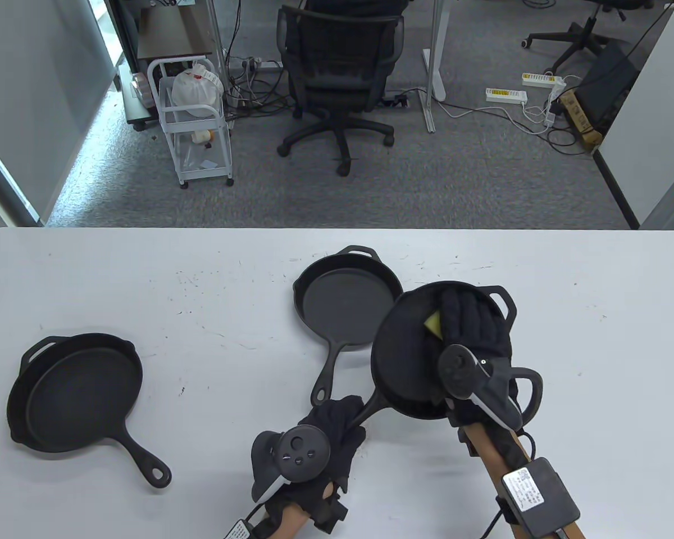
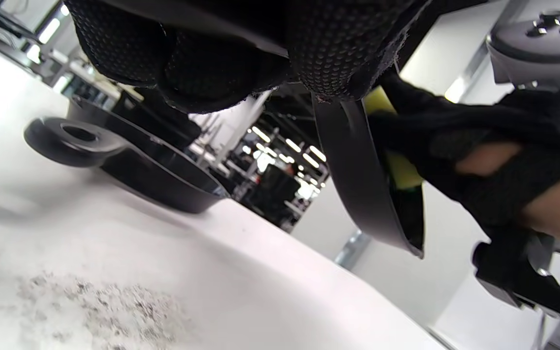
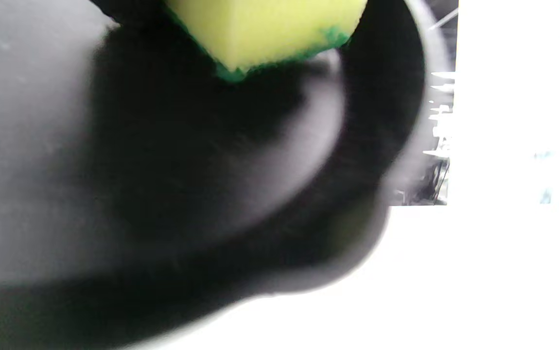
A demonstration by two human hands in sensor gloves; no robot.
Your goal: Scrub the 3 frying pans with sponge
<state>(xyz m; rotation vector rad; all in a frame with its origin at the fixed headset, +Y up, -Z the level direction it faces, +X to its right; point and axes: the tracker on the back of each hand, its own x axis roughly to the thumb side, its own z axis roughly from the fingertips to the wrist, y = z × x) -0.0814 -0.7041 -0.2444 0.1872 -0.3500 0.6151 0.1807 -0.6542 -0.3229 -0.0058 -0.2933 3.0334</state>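
Three frying pans, table view: my left hand (image 1: pixel 328 426) grips the handle of the raised right pan (image 1: pixel 404 359); my right hand (image 1: pixel 472 331) presses the sponge (image 1: pixel 433 324) inside it; the middle pan (image 1: pixel 345 309) and left pan (image 1: pixel 78 393) rest on the table (image 1: pixel 202 292). Left wrist view: my fingers (image 2: pixel 202 63) curl around the handle. Right wrist view: the yellow-green sponge touches the pan floor.

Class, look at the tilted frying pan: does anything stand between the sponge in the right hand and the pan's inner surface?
Nothing visible does. The right hand presses the sponge straight against the inside of the tilted pan, which the left hand grips by its handle.
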